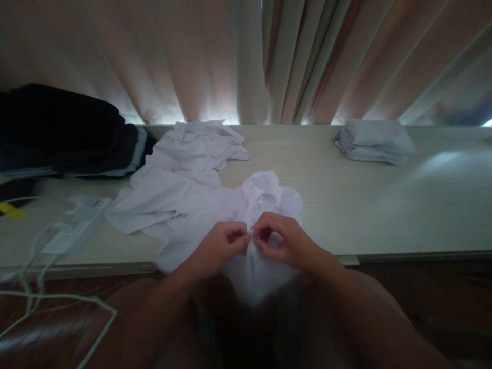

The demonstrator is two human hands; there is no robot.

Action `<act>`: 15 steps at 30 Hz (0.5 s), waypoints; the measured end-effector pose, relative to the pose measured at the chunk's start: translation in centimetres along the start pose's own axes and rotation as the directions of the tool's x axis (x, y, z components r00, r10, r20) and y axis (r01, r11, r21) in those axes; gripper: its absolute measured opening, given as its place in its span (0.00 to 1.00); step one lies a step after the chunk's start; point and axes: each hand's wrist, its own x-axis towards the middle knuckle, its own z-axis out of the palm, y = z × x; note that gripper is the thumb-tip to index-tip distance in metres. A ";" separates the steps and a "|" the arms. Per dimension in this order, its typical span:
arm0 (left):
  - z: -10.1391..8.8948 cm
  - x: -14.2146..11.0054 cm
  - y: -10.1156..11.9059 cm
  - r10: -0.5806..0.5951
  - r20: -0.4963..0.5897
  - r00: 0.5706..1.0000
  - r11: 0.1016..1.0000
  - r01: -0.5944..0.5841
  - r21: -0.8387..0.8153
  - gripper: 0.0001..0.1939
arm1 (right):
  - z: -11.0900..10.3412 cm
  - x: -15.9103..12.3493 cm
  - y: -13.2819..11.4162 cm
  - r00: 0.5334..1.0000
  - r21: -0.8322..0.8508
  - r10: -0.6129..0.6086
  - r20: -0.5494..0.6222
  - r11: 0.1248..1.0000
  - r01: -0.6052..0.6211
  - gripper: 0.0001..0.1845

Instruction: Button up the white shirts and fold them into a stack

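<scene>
A crumpled white garment (265,200) lies at the near edge of the pale wooden table (326,205) and hangs over it toward me. My left hand (221,246) and my right hand (282,238) both pinch a bunched part of this garment, fingers curled, knuckles almost touching. Behind and to the left, a loose pile of white clothes (180,174) spreads across the table.
A folded stack of white cloth (374,141) sits at the back right. Dark folded clothes (65,133) lie at the far left. A white power strip (79,223) and white cables (34,287) trail over the left edge. Curtains (246,56) hang behind.
</scene>
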 end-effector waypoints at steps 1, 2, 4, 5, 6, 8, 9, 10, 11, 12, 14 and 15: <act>0.0 0.0 0.1 0.003 -0.006 1.000 1.000 -0.003 -0.014 0.15 | 0.0 0.0 0.0 1.000 0.031 0.014 0.003 0.999 -0.014 0.08; 0.1 -0.1 0.2 0.006 -0.009 1.000 1.000 -0.006 -0.027 0.15 | -0.1 0.1 0.0 1.000 0.066 0.030 0.001 0.997 -0.030 0.07; 0.1 -0.2 0.5 0.005 -0.016 1.000 0.999 -0.006 -0.051 0.15 | -0.2 0.1 0.0 0.998 0.138 0.063 -0.006 0.988 -0.062 0.04; 0.1 -0.2 0.7 0.001 -0.016 1.000 0.998 -0.002 -0.062 0.15 | -0.2 0.1 0.0 0.997 0.171 0.078 -0.009 0.982 -0.075 0.03; 0.0 -0.3 0.8 -0.004 -0.015 1.000 0.997 0.003 -0.071 0.15 | -0.3 0.1 -0.1 0.996 0.201 0.091 -0.010 0.976 -0.087 0.02; 0.0 -0.4 1.1 -0.015 -0.010 1.000 0.996 0.015 -0.084 0.15 | -0.4 0.1 -0.1 0.994 0.249 0.109 -0.007 0.963 -0.104 0.03; 0.0 -0.4 1.2 -0.019 -0.010 1.000 0.996 0.018 -0.086 0.15 | -0.5 0.1 -0.2 0.993 0.270 0.115 -0.004 0.957 -0.109 0.04; 0.0 -0.3 1.3 -0.021 -0.012 1.000 0.996 0.020 -0.086 0.15 | -0.5 0.1 -0.2 0.993 0.289 0.119 0.001 0.951 -0.115 0.05; 0.0 -0.3 1.3 -0.020 -0.018 1.000 0.996 0.019 -0.085 0.15 | -0.4 0.1 -0.1 0.992 0.304 0.125 0.006 0.945 -0.121 0.05; 0.1 -0.3 1.4 -0.018 -0.027 0.999 0.996 0.016 -0.086 0.14 | -0.4 0.0 -0.1 0.991 0.315 0.133 0.004 0.940 -0.127 0.06; 0.2 -0.2 1.5 -0.021 -0.045 0.999 0.995 0.017 -0.097 0.15 | -0.3 0.0 0.1 0.988 0.323 0.151 -0.020 0.936 -0.136 0.06; 0.2 -0.1 1.5 -0.030 -0.050 0.998 0.994 0.025 -0.105 0.15 | -0.2 -0.1 0.1 0.987 0.323 0.159 -0.032 0.936 -0.141 0.06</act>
